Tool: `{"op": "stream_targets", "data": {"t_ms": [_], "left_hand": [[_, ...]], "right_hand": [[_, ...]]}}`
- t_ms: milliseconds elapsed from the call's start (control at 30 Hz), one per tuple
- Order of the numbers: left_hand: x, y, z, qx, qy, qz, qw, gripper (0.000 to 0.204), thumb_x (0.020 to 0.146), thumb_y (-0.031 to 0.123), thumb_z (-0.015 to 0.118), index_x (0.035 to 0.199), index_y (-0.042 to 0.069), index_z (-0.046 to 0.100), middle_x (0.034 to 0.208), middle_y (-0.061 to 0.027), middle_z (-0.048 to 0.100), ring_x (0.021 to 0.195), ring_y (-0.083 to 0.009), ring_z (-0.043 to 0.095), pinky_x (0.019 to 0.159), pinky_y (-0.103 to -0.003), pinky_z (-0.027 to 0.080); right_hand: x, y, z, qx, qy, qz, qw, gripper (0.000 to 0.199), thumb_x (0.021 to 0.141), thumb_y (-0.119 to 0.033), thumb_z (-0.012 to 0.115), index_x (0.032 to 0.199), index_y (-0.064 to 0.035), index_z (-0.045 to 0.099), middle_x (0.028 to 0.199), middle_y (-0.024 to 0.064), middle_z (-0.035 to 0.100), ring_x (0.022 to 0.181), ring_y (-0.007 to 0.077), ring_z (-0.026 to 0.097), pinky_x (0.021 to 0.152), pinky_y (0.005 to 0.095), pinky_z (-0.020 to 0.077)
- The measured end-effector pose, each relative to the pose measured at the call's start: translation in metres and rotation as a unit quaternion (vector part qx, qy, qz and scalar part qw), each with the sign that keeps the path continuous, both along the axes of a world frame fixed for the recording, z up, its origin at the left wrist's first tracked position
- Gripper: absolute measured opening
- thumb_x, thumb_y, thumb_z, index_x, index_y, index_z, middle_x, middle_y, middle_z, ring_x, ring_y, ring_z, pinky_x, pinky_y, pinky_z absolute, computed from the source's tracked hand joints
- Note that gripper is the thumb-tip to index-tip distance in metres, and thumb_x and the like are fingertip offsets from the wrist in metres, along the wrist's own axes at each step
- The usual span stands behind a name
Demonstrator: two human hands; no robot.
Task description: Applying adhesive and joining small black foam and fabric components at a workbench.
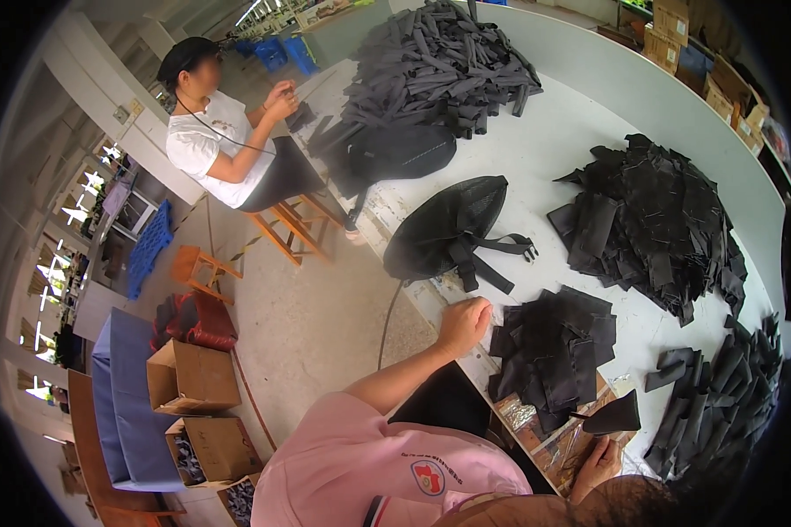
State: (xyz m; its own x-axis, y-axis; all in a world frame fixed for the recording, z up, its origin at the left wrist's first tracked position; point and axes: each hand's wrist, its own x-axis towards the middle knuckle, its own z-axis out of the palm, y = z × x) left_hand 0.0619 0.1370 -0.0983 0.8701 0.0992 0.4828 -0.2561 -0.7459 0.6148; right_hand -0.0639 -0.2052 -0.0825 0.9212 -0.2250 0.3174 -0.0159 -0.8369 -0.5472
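The pile of black fabric pieces (554, 347) lay near the table's (580, 114) front edge. The left hand (462, 323), loosely curled and holding nothing, rested just beside it; the right hand (599, 461) pinched a black piece (613, 415).

A seated co-worker in a white T-shirt (204, 132) works at the far end of a long white table (589, 105), perched on an orange wooden stool (294, 224). A tall heap of black straps (439, 66) rises beside a black backpack (400, 151) and a mesh back panel (444, 228). Open cardboard boxes (193, 378) stand on the concrete floor near blue plastic crates (286, 53).
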Motion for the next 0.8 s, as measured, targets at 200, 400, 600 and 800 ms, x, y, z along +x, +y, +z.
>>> {"op": "stream_targets", "data": {"t_ms": [200, 400, 600, 800], "left_hand": [[-0.002, 0.001, -0.002, 0.009, 0.016, 0.01, 1.0, 0.011, 0.079, 0.014, 0.051, 0.073, 0.006, 0.051, 0.065, -0.0114, 0.056, 0.06, -0.0304, 0.056, 0.051, -0.039, 0.043], [-0.002, 0.002, -0.003, 0.011, 0.019, 0.01, 1.0, 0.01, 0.079, 0.014, 0.052, 0.073, 0.006, 0.051, 0.066, -0.0109, 0.057, 0.06, -0.03, 0.056, 0.052, -0.039, 0.043], [-0.001, 0.003, -0.001, 0.011, 0.012, 0.005, 1.0, 0.01, 0.079, 0.014, 0.052, 0.074, 0.006, 0.051, 0.067, -0.011, 0.057, 0.061, -0.0301, 0.056, 0.052, -0.038, 0.044], [0.0, 0.002, -0.003, 0.007, -0.002, 0.006, 1.0, 0.009, 0.079, 0.012, 0.052, 0.073, 0.005, 0.052, 0.065, -0.0118, 0.056, 0.059, -0.0303, 0.056, 0.051, -0.038, 0.042]], "right_hand": [[0.002, 0.002, -0.001, 0.014, -0.013, 0.001, 1.0, 0.029, 0.088, -0.018, 0.046, 0.067, 0.0025, 0.049, 0.06, 0.0183, 0.046, 0.055, 0.036, 0.046, 0.05, 0.0422, 0.0331], [0.002, 0.003, -0.001, 0.01, -0.011, -0.002, 1.0, 0.028, 0.087, -0.016, 0.047, 0.067, 0.0027, 0.048, 0.059, 0.0187, 0.046, 0.053, 0.0357, 0.045, 0.049, 0.0417, 0.0331], [0.002, 0.004, -0.002, 0.021, -0.015, -0.006, 1.0, 0.028, 0.087, -0.015, 0.047, 0.066, 0.0034, 0.047, 0.059, 0.0198, 0.046, 0.051, 0.0358, 0.044, 0.048, 0.0407, 0.0328], [0.003, 0.001, -0.006, 0.002, -0.024, 0.0, 1.0, 0.028, 0.087, -0.014, 0.047, 0.066, 0.0036, 0.047, 0.06, 0.02, 0.046, 0.052, 0.0358, 0.044, 0.048, 0.0409, 0.0327]]}}
